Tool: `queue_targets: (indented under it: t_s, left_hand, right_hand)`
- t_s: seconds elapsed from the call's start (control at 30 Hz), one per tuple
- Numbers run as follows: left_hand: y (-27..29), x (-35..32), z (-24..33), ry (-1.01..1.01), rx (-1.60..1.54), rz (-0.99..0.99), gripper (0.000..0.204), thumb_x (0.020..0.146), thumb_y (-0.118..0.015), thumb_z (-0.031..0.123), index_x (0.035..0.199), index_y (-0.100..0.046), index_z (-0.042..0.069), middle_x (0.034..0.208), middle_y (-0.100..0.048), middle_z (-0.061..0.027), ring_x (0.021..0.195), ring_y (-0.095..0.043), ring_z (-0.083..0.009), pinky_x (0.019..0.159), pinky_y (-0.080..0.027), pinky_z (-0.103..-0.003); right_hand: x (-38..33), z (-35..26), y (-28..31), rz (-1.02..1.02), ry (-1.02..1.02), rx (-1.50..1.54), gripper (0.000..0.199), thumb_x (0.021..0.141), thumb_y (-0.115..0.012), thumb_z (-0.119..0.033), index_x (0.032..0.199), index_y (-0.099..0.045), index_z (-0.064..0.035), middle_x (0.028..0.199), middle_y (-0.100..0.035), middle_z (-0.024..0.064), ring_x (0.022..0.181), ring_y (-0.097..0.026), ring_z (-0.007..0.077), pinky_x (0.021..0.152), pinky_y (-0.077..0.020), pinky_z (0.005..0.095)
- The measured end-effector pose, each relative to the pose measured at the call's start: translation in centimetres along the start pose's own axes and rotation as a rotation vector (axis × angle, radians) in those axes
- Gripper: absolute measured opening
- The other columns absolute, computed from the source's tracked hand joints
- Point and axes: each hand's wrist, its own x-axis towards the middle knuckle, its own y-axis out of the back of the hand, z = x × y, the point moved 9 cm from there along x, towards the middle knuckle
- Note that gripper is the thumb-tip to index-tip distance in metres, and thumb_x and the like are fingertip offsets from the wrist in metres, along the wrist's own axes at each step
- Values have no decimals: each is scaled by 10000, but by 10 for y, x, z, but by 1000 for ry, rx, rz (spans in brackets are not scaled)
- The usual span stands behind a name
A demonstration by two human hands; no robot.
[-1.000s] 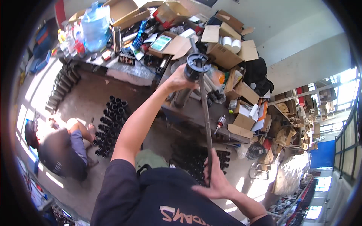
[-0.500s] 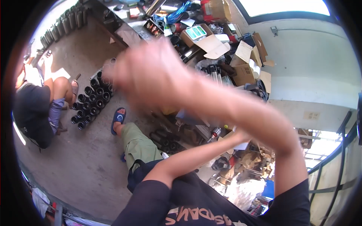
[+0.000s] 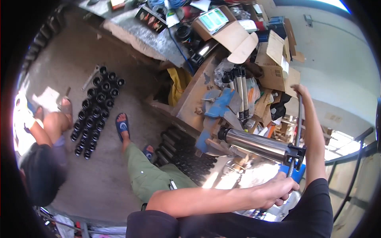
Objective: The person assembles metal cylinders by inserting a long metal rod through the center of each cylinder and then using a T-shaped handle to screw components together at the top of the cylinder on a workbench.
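One shiny cylinder [image 3: 256, 143], one metal bar [image 3: 299, 121]

Workshop, blue vise [image 3: 223, 104], cluttered workbench [image 3: 191, 104], black tubes [image 3: 100, 97] on floor [image 3: 107, 180]

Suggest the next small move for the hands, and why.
Probably a short, steady turn of the bar, pulling evenly with both hands. The left hand grips one end and the right hand the other, and the bar crosses the black end piece of the shiny tube. The tube's other end is at the blue vise, which seems to brace it.
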Motion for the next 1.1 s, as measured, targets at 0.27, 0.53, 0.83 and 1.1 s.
queue_targets:
  t_s: [0.27, 0.53, 0.83, 1.1]
  left_hand:
    - [-8, -35, 50, -466, 1015, 602, 227, 974, -591, 243, 884, -490, 61, 691, -467, 15, 521, -431, -113, 452, -369, -293]
    - [-57, -26, 48, -347, 2380, 2319, 209, 843, -586, 126, 1000, -553, -7, 850, -719, -180, 758, -731, -354, 675, -598, -443]
    - [-67, -51, 90, -1011, 3368, 1545, 51, 844, -616, 161, 817, -592, 126, 728, -675, -83, 636, -701, -300, 505, -551, -421]
    - [-76, -28, 98, -1578, 3109, 1582, 240, 872, -615, 233, 658, -606, 126, 684, -652, -64, 654, -658, -256, 562, -490, -391]
  right_hand:
    - [-10, -67, -93, -442, -495, 1859, 217, 940, -542, -169, 745, -475, -100, 598, -462, 2, 464, -432, 134, 435, -378, 308]
    - [-34, -150, 17, -487, 293, 2754, 258, 939, -493, -177, 713, -410, -85, 580, -350, -5, 467, -351, 139, 453, -326, 275]
    - [-304, 63, -81, -164, 1028, 3072, 273, 841, -364, -193, 585, -271, -182, 570, -306, -13, 519, -308, 142, 608, -321, 321]
    - [-399, 96, -90, 105, 595, 3273, 413, 937, -408, -246, 564, -245, -177, 529, -219, -53, 492, -241, 121, 547, -267, 294]
